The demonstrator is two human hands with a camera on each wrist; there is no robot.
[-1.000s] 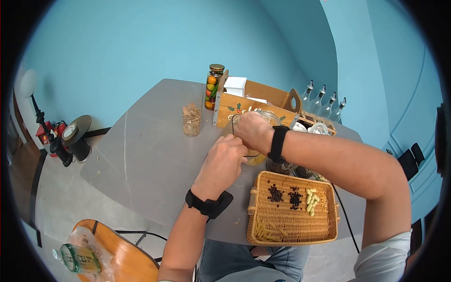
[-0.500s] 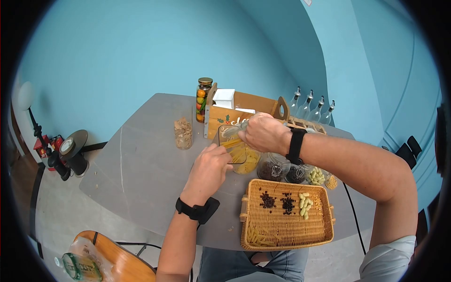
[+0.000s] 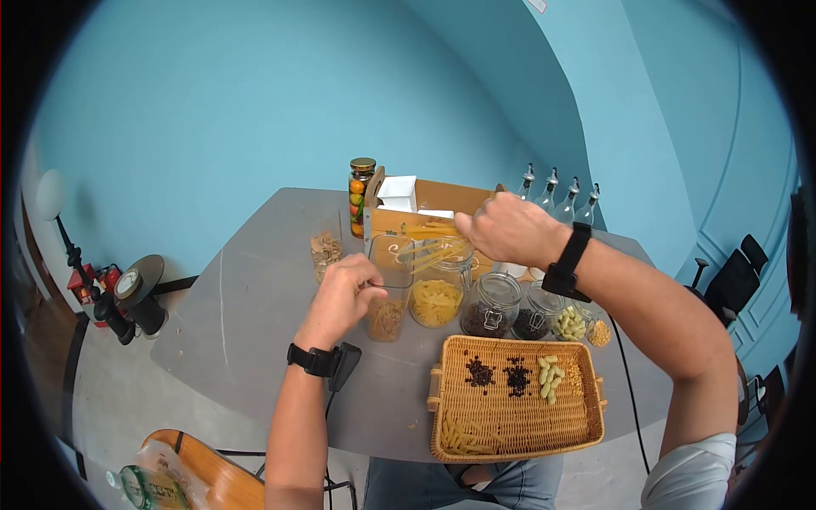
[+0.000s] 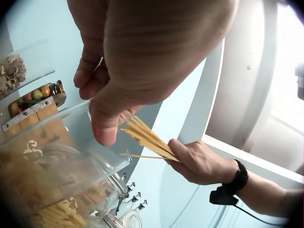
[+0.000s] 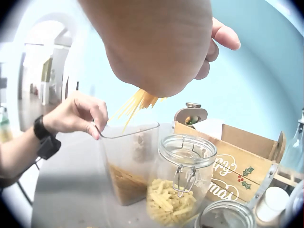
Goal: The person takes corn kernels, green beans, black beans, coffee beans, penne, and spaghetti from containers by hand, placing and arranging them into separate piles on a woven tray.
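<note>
**Dry spaghetti held slanted over the tall clear container**

Wicker comes first, nearest the person: the wicker tray [image 3: 517, 398] sits in front of the tall clear container [image 3: 390, 287] and to its right, with dark beans, pale beans and short pasta in little heaps on it.

The left hand [image 3: 342, 295] grips the container's near rim, fingers curled over the edge; the right wrist view shows the same hold [image 5: 80, 114] on the rim [image 5: 128, 130]. The container stands upright on the grey table [image 3: 255, 280], with a low brownish layer in its bottom.

Just right of the container stands a clip-top glass jar [image 3: 439, 290] of short pasta, then further jars of dark beans and pale beans in a row.

Above and to the right of the container's mouth, the right hand [image 3: 507, 227] pinches a bundle of dry spaghetti [image 3: 432, 246]. The strands' long axis runs slanting from that hand down and left toward the open mouth; their free ends hang over the rim, not yet inside as far as the views show. The right hand is the nearer one to the spaghetti; the left only touches the container.

Behind the container lie a wooden crate [image 3: 442, 204], a bottle of coloured vegetables [image 3: 360, 194] and four stoppered glass bottles [image 3: 561, 191].
</note>
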